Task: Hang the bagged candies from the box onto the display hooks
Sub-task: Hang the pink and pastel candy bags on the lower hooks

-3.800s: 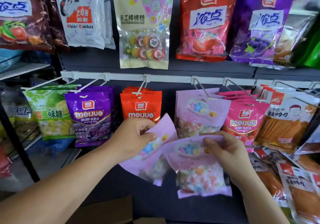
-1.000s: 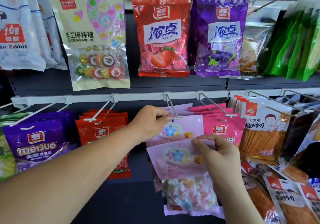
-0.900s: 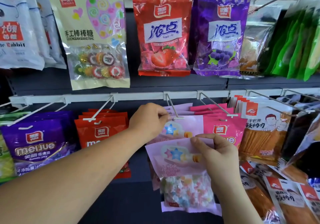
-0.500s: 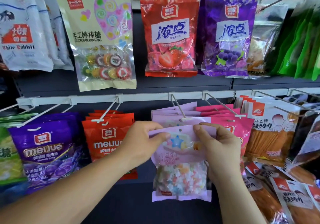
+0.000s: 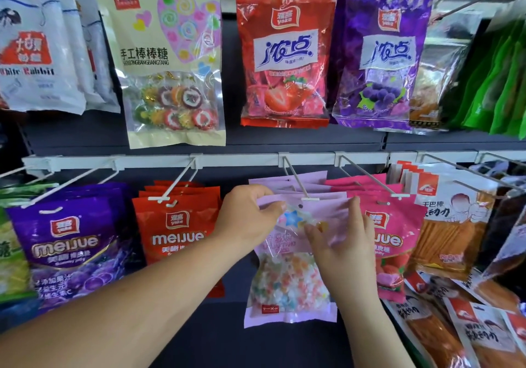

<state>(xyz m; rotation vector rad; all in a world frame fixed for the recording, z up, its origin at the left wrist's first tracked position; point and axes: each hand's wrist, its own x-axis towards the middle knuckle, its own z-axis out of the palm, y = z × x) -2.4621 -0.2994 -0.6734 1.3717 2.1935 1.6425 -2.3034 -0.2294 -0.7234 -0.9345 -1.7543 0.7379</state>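
Seen from the head camera, the pale pink candy bag is held up against the front of a white wire hook on the lower rail. Its punched hole lies just below the hook's tip, and it cannot be told whether the bag is on the wire. More bags of the same pale pink hang on that hook behind it. The left hand pinches the bag's upper left corner between the thumb and curled fingers. The right hand grips the upper right part, with the thumb laid across the printed front and the forefinger reaching up along the right edge; its other fingers are hidden. To the left hang the red meijue bags and the purple meijue bags; just to the right hang the hot pink bags. On the row above hang a lollipop bag, a red strawberry bag and a purple grape bag.
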